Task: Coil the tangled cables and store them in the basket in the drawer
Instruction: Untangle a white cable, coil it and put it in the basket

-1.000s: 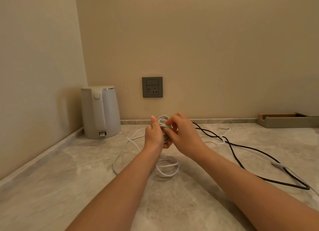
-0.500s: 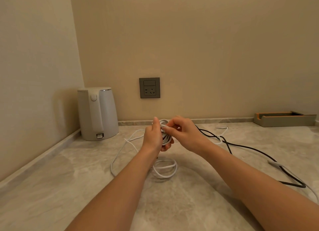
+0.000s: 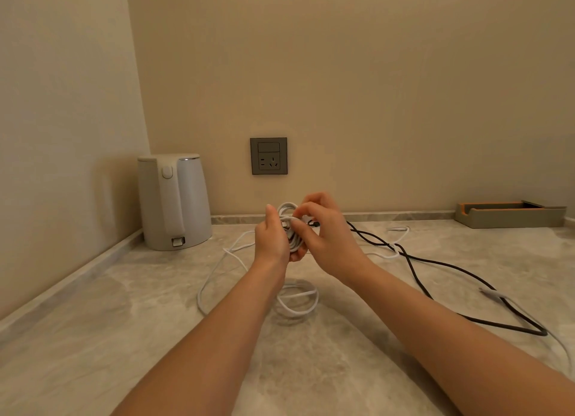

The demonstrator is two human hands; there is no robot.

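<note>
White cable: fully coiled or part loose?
Part coiled. The left hand grips a small bundle of the white cable, the right hand pinches it; long loops lie loose on the counter.

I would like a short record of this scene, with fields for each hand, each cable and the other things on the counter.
left hand: grips the coiled part of the white cable
right hand: pinches a strand of the same cable
white cable: partly coiled; the rest lies loose on the counter
black cable: uncoiled on the counter, to the right
other things: kettle, wall socket, tray
basket, drawer: not in view
</note>
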